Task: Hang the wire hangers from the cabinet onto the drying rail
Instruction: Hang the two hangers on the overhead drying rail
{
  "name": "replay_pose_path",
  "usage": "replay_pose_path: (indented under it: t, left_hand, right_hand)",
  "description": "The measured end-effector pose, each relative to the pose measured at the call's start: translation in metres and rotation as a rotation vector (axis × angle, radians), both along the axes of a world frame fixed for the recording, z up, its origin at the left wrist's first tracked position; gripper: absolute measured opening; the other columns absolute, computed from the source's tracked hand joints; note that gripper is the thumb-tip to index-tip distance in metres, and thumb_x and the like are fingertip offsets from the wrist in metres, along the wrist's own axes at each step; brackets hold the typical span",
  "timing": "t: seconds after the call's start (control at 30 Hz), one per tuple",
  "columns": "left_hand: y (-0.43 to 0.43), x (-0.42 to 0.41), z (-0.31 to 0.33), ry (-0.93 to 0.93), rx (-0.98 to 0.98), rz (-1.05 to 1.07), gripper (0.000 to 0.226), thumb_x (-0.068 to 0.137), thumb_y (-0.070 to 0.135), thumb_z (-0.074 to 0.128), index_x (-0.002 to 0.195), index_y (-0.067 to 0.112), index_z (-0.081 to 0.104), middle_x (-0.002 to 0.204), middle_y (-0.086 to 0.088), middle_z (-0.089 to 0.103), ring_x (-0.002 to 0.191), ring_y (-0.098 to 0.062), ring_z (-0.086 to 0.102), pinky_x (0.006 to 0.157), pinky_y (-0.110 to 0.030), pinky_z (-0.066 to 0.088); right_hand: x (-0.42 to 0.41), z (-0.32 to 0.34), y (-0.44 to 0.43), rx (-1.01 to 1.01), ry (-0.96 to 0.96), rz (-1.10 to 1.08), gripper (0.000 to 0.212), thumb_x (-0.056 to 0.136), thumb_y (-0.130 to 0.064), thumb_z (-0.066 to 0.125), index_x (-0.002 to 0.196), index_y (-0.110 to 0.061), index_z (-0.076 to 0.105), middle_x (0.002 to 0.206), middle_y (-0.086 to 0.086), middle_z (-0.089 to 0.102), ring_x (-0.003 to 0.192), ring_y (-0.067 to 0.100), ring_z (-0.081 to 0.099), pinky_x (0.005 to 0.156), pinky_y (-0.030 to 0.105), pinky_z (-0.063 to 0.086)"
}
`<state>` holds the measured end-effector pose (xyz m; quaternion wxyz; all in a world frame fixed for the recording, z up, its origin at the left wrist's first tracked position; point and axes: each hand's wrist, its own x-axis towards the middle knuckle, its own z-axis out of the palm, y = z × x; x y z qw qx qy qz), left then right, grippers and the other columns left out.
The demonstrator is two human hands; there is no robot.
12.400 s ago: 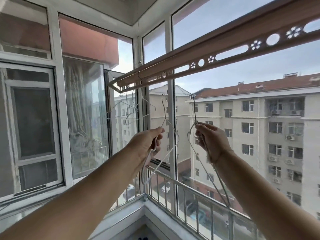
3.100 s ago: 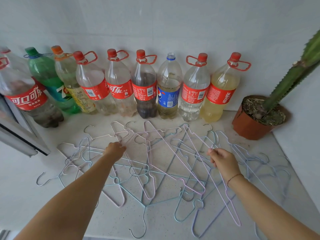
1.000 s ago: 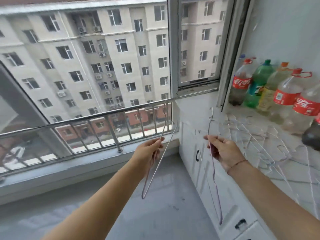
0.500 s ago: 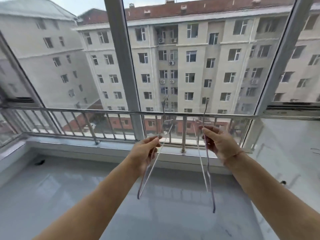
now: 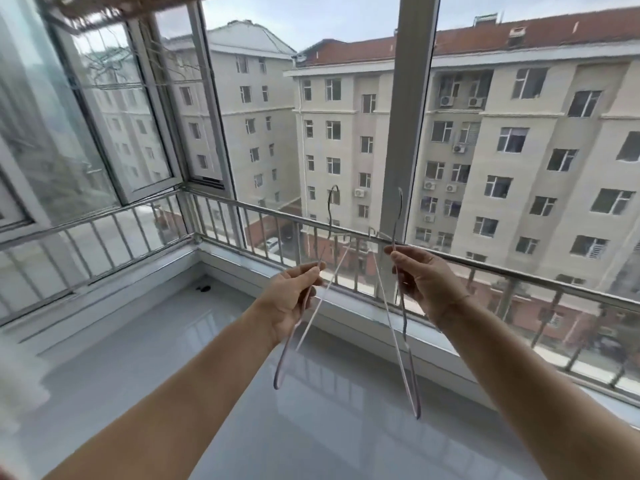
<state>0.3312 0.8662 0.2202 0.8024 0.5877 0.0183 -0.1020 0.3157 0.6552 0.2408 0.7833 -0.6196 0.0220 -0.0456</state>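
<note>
My left hand (image 5: pixel 294 296) grips a thin pale wire hanger (image 5: pixel 313 313) by its shoulder, hook up, its lower end hanging to the left. My right hand (image 5: pixel 424 278) pinches a second pale wire hanger (image 5: pixel 403 355) near its neck, hook up, the body hanging down below the hand. Both hangers are held side by side in front of the balcony railing. The end of the brown drying rail (image 5: pixel 114 8) shows blurred at the top left corner, with hangers (image 5: pixel 114 60) hanging from it. The cabinet is out of view.
A metal railing (image 5: pixel 263 216) and tall window frames (image 5: pixel 405 116) close off the balcony ahead and to the left. An open window sash (image 5: pixel 138 109) stands at the left. A glossy grey floor (image 5: pixel 259 393) lies below my arms.
My view has swung left and upward along the balcony, bringing the left corner and the rail's end into sight. Both hands keep holding their hangers, raised slightly.
</note>
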Motion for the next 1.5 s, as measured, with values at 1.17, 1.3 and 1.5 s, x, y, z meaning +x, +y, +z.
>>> replay_pose_path:
  t: [1.17,1.3,1.5]
  left_hand:
    - [0.252,0.257,0.125,-0.209,-0.019,0.357,0.016,0.089,0.008,0.057,0.099,0.002,0.069,0.058,0.003,0.061,0.044,-0.003,0.047,0.041,-0.013,0.041]
    - [0.294,0.288,0.146,-0.224,0.004,0.315,0.017,0.091,0.007,0.055,0.1,0.0,0.067,0.057,0.002,0.06,0.041,-0.002,0.048,0.039,-0.013,0.041]
    - [0.349,0.331,0.174,-0.269,0.05,0.282,0.018,0.091,0.007,0.054,0.103,0.0,0.065,0.068,-0.001,0.056,0.045,-0.003,0.047,0.038,-0.012,0.04]
  right_hand:
    - [0.329,0.114,0.293,-0.044,-0.247,0.257,0.018,0.09,-0.007,0.055,0.104,-0.002,0.066,0.064,0.003,0.05,0.052,0.008,0.039,0.047,0.014,0.035]
    - [0.361,0.134,0.33,-0.049,-0.288,0.184,0.02,0.089,-0.008,0.056,0.106,-0.002,0.066,0.062,0.004,0.049,0.052,0.01,0.038,0.052,0.02,0.032]
    - [0.402,0.158,0.38,-0.062,-0.33,0.114,0.019,0.091,-0.008,0.054,0.106,-0.004,0.065,0.064,0.003,0.049,0.054,0.011,0.038,0.054,0.02,0.034]
